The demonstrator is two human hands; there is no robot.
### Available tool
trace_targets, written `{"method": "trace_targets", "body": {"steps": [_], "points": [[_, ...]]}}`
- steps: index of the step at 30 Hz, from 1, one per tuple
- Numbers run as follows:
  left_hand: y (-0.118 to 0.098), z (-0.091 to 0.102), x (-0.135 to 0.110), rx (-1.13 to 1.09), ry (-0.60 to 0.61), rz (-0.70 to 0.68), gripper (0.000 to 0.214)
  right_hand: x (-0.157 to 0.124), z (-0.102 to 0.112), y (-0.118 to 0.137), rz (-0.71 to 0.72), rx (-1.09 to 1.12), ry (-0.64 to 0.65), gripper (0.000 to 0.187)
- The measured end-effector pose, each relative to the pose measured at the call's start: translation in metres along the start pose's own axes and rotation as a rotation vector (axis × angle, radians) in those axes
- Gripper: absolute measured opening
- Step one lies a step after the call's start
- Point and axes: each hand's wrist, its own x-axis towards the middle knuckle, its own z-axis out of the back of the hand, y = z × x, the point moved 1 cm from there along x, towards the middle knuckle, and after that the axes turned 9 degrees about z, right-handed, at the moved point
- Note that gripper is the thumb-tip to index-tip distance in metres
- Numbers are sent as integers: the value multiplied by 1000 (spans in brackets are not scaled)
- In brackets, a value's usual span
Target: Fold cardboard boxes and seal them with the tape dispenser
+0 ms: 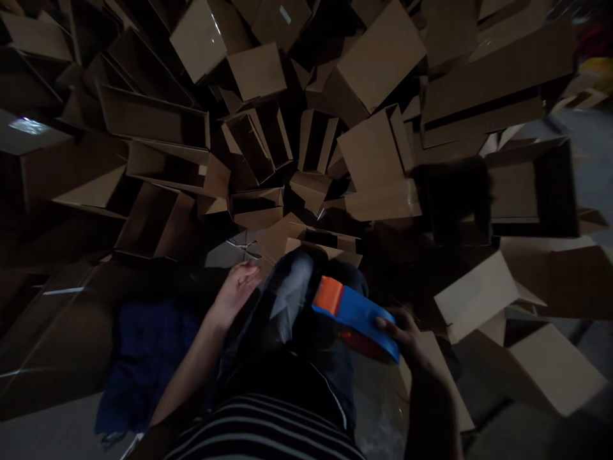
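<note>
My right hand (407, 335) grips a tape dispenser (368, 319), blue along its body with an orange front end; a reddish roll shows at its underside. The dispenser is held above my right thigh, its orange end pointing left. My left hand (242, 284) is beside my left knee, fingers loosely bent and nothing visible in them. Just ahead of my knees lies a small cardboard box (325, 246) with its flaps raised. White strands (244, 243) lie on the floor past my left hand.
Many cardboard boxes (383, 57), several with open tops, are heaped ahead and to both sides. A dark blue cushion (143, 358) lies at my left. Pale boxes (558, 367) stand to my right. Grey floor (591, 147) shows at the far right.
</note>
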Motion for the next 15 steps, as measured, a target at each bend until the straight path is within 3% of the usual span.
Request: {"method": "trace_targets", "body": {"steps": [5,11,15], "points": [[-21,9,-10,118,137,-20,39,-6,31,-7,17,-53,5,86],[-22,3,-7,75,7,-18,37,-3,28,1,118,-40,0,80],[-22,7,-7,86,70,-86,43,0,29,-1,194,-45,-20,76]]}}
